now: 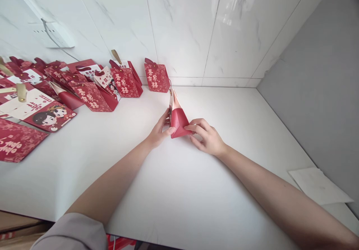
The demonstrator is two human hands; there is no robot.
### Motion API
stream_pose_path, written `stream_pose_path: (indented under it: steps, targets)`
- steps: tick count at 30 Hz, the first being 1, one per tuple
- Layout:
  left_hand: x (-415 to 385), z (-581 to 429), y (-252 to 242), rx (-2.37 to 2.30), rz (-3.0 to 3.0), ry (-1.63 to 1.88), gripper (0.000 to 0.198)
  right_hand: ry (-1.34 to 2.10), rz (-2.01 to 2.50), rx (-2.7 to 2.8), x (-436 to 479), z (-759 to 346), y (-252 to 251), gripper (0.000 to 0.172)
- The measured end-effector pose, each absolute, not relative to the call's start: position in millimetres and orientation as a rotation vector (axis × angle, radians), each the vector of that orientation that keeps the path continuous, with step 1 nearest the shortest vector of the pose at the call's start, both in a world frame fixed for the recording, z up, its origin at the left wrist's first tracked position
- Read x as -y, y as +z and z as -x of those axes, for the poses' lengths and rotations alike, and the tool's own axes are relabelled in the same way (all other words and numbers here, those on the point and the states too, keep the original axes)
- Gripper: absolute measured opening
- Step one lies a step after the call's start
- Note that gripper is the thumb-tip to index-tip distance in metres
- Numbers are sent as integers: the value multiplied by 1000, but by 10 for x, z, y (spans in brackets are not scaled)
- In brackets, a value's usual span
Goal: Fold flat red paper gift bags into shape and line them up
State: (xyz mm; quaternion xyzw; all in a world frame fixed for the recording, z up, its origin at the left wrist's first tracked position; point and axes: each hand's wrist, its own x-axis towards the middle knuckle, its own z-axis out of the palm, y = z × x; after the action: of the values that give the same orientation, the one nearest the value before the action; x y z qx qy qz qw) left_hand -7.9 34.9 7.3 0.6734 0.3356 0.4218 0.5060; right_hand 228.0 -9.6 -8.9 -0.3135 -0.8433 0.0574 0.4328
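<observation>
A red paper gift box (pixel 179 121) with a peaked top stands side-on between my two hands on the white table. My left hand (pixel 160 131) is closed on its left face, the thumb lying at the near lower corner and the other fingers partly hidden behind. On the other side my right hand (pixel 206 136) has its fingertips at the lower right edge of the box, with the thumb below. A thin ribbon loop sticks up at the box's top, and a pale inner side shows near the peak.
One finished-looking red gift box (pixel 156 78) stands against the tiled wall behind my hands. Many similar boxes (pixel 94 96) with ribbon handles crowd the left side. A white sheet (pixel 319 185) lies at the right edge; a wall socket (pixel 52 34) with a cable is at upper left.
</observation>
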Motion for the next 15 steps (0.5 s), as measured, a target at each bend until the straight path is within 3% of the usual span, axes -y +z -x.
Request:
stream_pose_path:
  steps: [4,8,11,15]
  targets:
    - [-350,119,-20,-699,-1527,990,61,257,738,2019,117,-2271,-79,51]
    - [-388,115,-115,-831,-1388,1080,44,183,862,1781,102,-2257,-92,39]
    - [-431,105,-154,-982,-1407,1170,49,219,992,1604,59,-2265,-106,32]
    - [-466,104,-149,-1124,-1517,1259,50,562,1124,1537,14,-2306,-85,36]
